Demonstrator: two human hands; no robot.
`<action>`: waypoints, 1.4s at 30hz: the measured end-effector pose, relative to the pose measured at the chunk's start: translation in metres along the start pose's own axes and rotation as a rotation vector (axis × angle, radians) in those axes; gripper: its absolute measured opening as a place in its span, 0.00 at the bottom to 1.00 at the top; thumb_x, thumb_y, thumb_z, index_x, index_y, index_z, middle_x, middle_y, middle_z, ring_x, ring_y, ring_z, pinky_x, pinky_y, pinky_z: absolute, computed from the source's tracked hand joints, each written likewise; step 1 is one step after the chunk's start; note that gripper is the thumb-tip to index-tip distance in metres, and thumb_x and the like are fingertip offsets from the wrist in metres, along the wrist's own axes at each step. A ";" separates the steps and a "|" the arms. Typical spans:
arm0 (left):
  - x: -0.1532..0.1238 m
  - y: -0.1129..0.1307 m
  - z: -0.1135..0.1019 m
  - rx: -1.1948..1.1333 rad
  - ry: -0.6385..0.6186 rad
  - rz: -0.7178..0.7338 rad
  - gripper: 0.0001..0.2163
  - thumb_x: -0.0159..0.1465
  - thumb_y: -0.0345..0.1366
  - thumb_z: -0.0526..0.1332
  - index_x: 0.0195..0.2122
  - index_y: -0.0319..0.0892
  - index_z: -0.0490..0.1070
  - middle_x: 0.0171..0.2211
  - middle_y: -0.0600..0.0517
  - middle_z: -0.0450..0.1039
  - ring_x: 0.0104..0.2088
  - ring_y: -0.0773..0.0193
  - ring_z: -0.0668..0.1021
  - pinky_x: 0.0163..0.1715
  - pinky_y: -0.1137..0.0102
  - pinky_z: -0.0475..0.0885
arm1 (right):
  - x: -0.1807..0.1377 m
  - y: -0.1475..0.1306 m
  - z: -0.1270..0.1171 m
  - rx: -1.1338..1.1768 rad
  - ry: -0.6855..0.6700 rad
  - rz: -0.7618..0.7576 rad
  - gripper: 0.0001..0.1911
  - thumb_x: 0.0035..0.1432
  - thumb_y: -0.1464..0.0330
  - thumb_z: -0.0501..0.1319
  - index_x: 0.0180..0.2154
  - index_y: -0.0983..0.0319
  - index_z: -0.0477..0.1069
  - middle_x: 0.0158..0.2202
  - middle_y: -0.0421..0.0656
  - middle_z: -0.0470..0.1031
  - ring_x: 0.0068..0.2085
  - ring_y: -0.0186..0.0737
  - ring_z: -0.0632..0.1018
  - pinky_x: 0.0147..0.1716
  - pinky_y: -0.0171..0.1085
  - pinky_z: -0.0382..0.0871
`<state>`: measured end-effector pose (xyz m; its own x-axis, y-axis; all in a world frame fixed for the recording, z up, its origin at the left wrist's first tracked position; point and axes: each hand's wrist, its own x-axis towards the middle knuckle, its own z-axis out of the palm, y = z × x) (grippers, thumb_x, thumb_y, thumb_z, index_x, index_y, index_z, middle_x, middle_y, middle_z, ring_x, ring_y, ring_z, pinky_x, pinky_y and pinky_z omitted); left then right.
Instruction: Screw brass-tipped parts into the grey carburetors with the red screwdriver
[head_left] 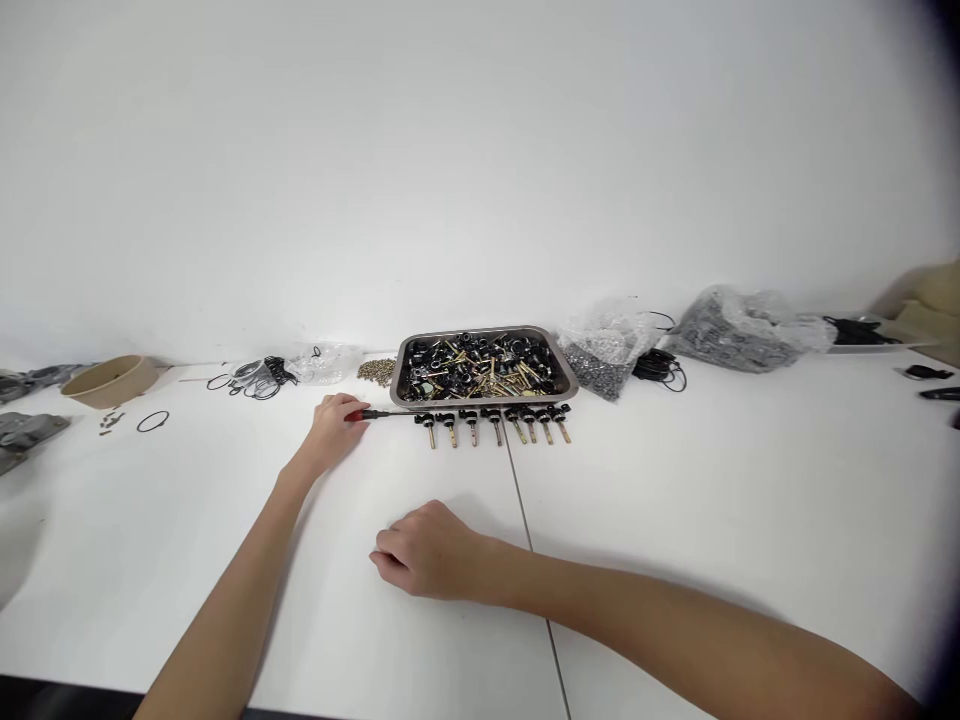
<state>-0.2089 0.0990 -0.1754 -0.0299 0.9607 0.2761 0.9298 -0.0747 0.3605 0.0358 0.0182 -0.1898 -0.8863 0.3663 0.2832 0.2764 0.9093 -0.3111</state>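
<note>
My left hand [335, 432] is closed around the red and black handle of a screwdriver [381, 413], which lies level along the table. The shaft points right, toward a row of small black-headed parts with brass-coloured stems [473, 428]. Those parts stand side by side just in front of a metal tray [486, 404], stems toward me. Heaped in the tray are loose black parts and brass-coloured pins [510, 378]. Nearer to me, my right hand [429, 552] rests on the table as a fist, and nothing shows between its fingers.
Small brass-coloured pieces [377, 372] are piled left of the tray. Plastic bags of dark parts [600, 365] and black cord bundles [658, 367] lie to its right. Farther left are a tan bowl [111, 383] and a black loop [153, 422]. A seam [520, 490] crosses the white table.
</note>
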 end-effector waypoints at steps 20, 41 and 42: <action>-0.008 -0.058 -0.031 0.110 0.035 -0.082 0.12 0.56 0.36 0.58 0.38 0.43 0.79 0.37 0.44 0.74 0.41 0.53 0.74 0.44 0.61 0.69 | -0.001 0.001 0.003 0.024 0.016 0.001 0.16 0.59 0.71 0.52 0.20 0.64 0.54 0.16 0.34 0.54 0.20 0.28 0.47 0.22 0.33 0.42; -0.012 -0.014 -0.048 -0.192 0.208 -0.156 0.01 0.35 0.31 0.45 0.11 0.42 0.51 0.13 0.53 0.48 0.19 0.68 0.56 0.22 0.70 0.52 | 0.000 0.000 0.000 0.024 -0.016 -0.001 0.16 0.62 0.69 0.51 0.22 0.63 0.56 0.17 0.34 0.55 0.20 0.29 0.48 0.22 0.34 0.41; -0.012 -0.013 -0.048 -0.196 0.218 -0.157 0.01 0.35 0.32 0.45 0.11 0.42 0.50 0.13 0.53 0.48 0.19 0.68 0.55 0.22 0.70 0.51 | 0.000 0.000 -0.001 0.030 -0.018 -0.003 0.15 0.64 0.69 0.50 0.24 0.63 0.57 0.18 0.34 0.56 0.20 0.29 0.49 0.22 0.34 0.42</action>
<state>-0.2381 0.0754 -0.1410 -0.2643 0.8864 0.3801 0.8200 -0.0009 0.5723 0.0364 0.0182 -0.1890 -0.8937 0.3598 0.2680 0.2626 0.9039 -0.3377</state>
